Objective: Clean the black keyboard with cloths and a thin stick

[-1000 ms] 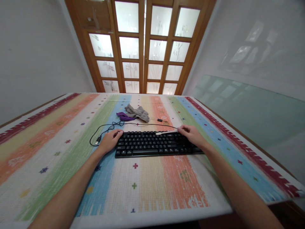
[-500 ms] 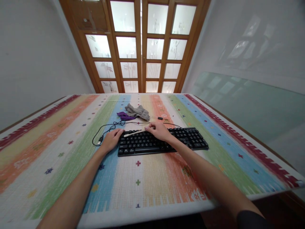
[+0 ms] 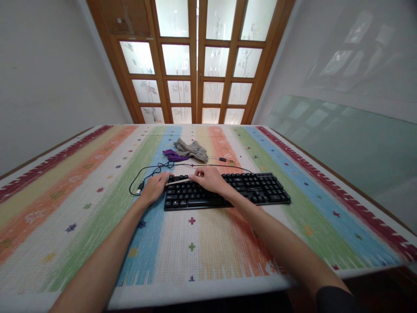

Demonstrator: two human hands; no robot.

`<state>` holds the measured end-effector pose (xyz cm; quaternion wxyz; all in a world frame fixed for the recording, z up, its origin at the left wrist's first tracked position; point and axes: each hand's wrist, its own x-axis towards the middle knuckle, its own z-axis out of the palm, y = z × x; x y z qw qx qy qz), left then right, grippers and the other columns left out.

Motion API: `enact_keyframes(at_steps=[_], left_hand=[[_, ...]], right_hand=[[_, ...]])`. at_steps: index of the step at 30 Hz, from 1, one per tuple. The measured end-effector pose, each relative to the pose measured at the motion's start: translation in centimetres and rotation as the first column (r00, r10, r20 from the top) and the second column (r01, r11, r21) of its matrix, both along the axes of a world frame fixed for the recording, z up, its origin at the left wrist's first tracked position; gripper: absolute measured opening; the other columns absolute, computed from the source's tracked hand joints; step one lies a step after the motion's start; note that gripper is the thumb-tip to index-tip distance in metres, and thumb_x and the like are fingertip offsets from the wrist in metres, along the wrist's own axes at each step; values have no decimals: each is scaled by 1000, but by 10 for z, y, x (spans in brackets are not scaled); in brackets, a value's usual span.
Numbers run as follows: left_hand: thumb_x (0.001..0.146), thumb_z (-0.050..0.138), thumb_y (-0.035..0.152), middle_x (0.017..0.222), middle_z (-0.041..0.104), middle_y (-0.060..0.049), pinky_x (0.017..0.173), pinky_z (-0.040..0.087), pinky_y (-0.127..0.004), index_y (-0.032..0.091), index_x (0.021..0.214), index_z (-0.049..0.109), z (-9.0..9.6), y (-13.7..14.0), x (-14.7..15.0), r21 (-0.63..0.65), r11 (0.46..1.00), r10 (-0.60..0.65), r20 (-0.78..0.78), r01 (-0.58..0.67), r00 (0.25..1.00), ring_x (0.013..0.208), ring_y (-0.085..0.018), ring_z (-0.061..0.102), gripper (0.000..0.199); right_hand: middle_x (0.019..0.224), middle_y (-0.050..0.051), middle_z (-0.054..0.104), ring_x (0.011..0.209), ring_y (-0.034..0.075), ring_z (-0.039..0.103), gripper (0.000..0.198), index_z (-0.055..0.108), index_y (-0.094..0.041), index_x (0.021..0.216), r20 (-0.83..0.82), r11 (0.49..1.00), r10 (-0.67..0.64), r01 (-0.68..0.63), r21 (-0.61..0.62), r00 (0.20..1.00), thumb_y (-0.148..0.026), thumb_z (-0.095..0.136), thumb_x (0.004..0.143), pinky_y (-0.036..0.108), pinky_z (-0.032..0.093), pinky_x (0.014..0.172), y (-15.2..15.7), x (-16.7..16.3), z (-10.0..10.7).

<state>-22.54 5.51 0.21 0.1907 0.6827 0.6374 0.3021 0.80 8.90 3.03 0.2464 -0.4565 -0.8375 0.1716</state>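
A black keyboard lies flat on the table, its long side facing me. My left hand grips its left end, with the fingertips at the far left corner. Pinched between the thumb and fingers of my right hand is a long, thin, pale cotton swab. It slants over the upper left keys, its far end close to my left hand. Several middle keys are hidden beneath my right hand. The keyboard's black cable loops behind and to the left, ending in a USB plug.
Behind the keyboard lie a crumpled grey cloth and a purple cloth. A small black object is to their right. A striped tablecloth covers the table. Glazed wooden doors stand beyond it.
My right hand has moved left with the cotton swab, bringing its tip next to my left hand. My left hand keeps its place on the keyboard. The view has shifted slightly.
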Motion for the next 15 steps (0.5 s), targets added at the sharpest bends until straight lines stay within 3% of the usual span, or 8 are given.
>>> enact_keyframes(at_steps=[5,15], left_hand=[[86,38,60,93,76,-5,84,50,-34,20,95,72,0,0,1,38,999,-29,-31,30,999,88,-25,67,53],[86,38,60,94,76,-4,84,49,-34,22,94,72,2,-2,3,42,999,-26,-14,27,1000,89,-25,67,52]], right_hand=[[76,5,72,73,18,60,30,74,-20,73,-9,998,-50,50,24,999,-45,66,88,29,35,66,-2,3,-2],[69,3,66,68,16,56,30,69,-19,67,-11,997,-65,65,-30,998,-41,67,87,28,33,62,-1,40,-1]])
